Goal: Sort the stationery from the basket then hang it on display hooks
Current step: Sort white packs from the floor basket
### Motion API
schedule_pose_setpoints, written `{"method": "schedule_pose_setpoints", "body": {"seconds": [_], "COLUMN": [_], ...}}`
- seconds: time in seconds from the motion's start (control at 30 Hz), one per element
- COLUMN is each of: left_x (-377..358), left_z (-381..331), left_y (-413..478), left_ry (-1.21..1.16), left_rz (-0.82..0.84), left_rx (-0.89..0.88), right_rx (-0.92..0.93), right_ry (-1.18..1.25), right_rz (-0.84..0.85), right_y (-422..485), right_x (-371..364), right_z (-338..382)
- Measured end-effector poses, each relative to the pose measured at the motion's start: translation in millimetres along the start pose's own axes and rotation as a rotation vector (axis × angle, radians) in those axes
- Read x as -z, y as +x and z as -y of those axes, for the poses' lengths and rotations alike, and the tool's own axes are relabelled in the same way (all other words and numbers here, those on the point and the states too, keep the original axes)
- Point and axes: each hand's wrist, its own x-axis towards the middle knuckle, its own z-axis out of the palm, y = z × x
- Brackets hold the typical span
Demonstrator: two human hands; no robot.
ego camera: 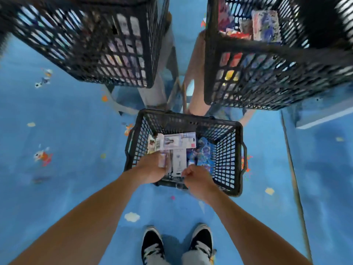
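Head view looks down on a black basket (191,120) standing on the blue floor (66,131). The left hand (151,169) is clamped on a fanned bundle of white packets (175,143) just above the basket. The right hand (199,179) is curled at the edge of another white packet (179,161) lying inside; blur hides whether it pinches it. Two larger crates (86,44) stand beyond.

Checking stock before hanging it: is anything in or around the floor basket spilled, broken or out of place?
Nothing stands out. The packets lie loosely crossed inside the basket, none spilled onto the floor; the coloured spots there look like printed pattern. The left hand grips a pale packet.
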Motion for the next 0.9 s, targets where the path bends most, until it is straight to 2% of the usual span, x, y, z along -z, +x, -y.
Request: {"method": "schedule_pose_setpoints", "body": {"seconds": [0.13, 0.37, 0.5, 0.67, 0.77, 0.9], "left_x": [-36.1, -99.5, -111.2, -90.5, -72.8, -67.3], "left_z": [32.3, 60.7, 59.7, 52.9, 53.8, 64.9], "left_y": [74.1, 228.7, 279.3, 295.6, 285.8, 262.9], "left_ry": [0.076, 0.192, 0.238, 0.135, 0.016, -0.130], "left_rz": [-0.064, -0.124, -0.174, -0.307, -0.355, -0.367], "left_rx": [-0.015, -0.120, -0.163, -0.262, -0.286, -0.245], "right_rx": [0.003, 0.012, 0.021, 0.102, 0.284, 0.423], "right_ry": [-0.037, -0.269, -0.431, -0.174, -0.096, 0.245], "right_rz": [-0.138, -0.299, -0.254, -0.314, -0.224, -0.096], "right_y": [69.3, 209.9, 268.9, 289.1, 272.9, 241.8], "right_x": [-14.4, -23.2, -19.6, -5.9, 6.9, 8.5], "right_z": [-19.0, -71.4, -80.2, -71.8, -50.8, -32.6]}}
